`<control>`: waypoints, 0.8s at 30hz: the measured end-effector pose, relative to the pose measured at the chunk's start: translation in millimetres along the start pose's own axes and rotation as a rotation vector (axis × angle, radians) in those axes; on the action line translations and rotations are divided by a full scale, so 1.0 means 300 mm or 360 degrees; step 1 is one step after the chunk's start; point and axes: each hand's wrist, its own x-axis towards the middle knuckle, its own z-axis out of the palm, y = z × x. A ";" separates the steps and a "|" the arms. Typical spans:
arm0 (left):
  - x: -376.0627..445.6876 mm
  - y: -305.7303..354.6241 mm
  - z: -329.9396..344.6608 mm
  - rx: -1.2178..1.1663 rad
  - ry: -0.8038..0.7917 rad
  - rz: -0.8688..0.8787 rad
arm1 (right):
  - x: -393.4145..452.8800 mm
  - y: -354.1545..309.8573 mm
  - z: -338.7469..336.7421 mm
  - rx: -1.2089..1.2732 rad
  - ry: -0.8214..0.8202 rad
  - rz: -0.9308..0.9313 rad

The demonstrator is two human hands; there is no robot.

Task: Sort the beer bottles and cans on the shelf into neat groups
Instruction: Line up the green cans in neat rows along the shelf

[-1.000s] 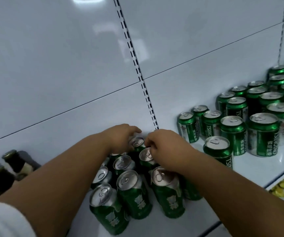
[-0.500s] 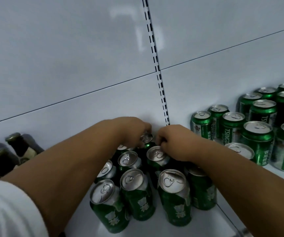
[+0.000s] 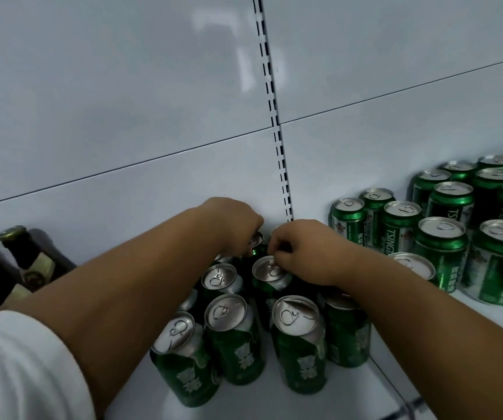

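While both hands grip rear cans (image 3: 256, 239), two bottles (image 3: 29, 253) stand left.

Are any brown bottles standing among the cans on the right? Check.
No: the brown bottles stand at the far left, and the right group holds only green cans.

There is a single view, taken from the person's head. It looks forward and steeply down onto a white metal shelf (image 3: 244, 398) and faces its pale panelled back wall (image 3: 123, 101), which fills the upper half. The lens is wide, so the wall's seams bow and the slotted upright strip (image 3: 274, 116) leans. The camera sits near: both bare forearms enter from the lower corners and the clustered green aluminium beer cans (image 3: 232, 334) lie just below. Dark glass bottles (image 3: 26, 253) are cut by the left edge, stouter green cans (image 3: 441, 247) by the right.
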 end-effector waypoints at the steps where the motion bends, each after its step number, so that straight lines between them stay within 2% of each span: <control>1: -0.008 0.001 -0.001 -0.0003 0.0043 -0.0002 | -0.007 0.000 -0.001 0.0030 0.0021 0.0001; 6: -0.077 0.001 -0.021 -0.0513 0.0093 0.0108 | -0.043 0.006 -0.013 0.0199 0.0139 0.0008; 9: -0.118 0.031 -0.045 -0.0695 -0.0066 0.0191 | -0.071 0.000 -0.018 0.0216 0.0149 0.0007; 12: -0.128 0.064 -0.044 -0.0739 -0.0155 0.0258 | -0.088 -0.002 -0.016 0.0187 0.0120 0.0000; 17: -0.119 0.079 -0.014 -0.0711 -0.0036 0.0294 | -0.096 -0.009 -0.022 0.0189 0.0125 0.0022; 24: -0.116 0.021 -0.010 -0.0562 -0.0033 0.0065 | -0.118 -0.023 -0.027 0.0214 0.0142 0.0053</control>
